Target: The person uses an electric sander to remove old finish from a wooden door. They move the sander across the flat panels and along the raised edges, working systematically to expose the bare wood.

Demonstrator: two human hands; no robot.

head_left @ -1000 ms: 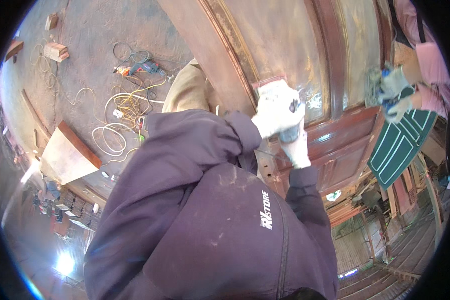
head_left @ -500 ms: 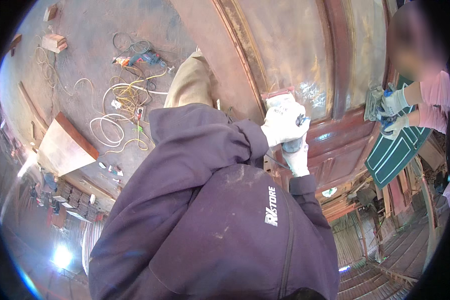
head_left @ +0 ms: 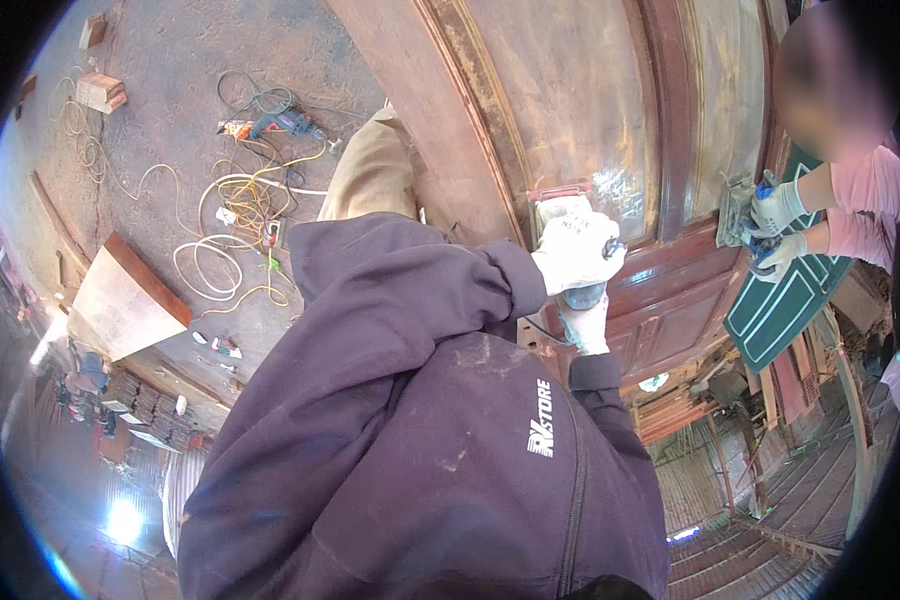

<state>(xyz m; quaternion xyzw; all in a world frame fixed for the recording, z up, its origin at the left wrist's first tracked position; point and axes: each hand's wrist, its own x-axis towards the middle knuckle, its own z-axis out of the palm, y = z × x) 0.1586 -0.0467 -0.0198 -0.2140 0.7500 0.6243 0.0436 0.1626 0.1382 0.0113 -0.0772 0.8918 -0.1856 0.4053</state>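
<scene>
A power sander (head_left: 583, 297) with a dark grey-blue body and a reddish front edge rests on a brown panelled wooden door (head_left: 580, 80). My left hand (head_left: 578, 250), in a white glove, is wrapped over the front of the sander. Behind it, my right hand (head_left: 585, 328), gloved too, closes round the rear end of its body; the fingers are partly hidden. A dark cord trails from the tool beside my right hand. Pale, scuffed patches mark the door panel just ahead of the sander.
At right, another person's gloved hands (head_left: 776, 225) hold a greyish pad (head_left: 735, 210) against the door. A green panel (head_left: 785, 310) lies beyond. On the floor at left are tangled cables (head_left: 255, 200), a blue power tool (head_left: 285, 122), wood blocks (head_left: 101, 92) and a curved-edged board (head_left: 128, 298).
The sander and both my hands stay together, nearly in place, with a slight shift. The other person's hands and pad have moved a little left. The whole view has shifted slightly.
</scene>
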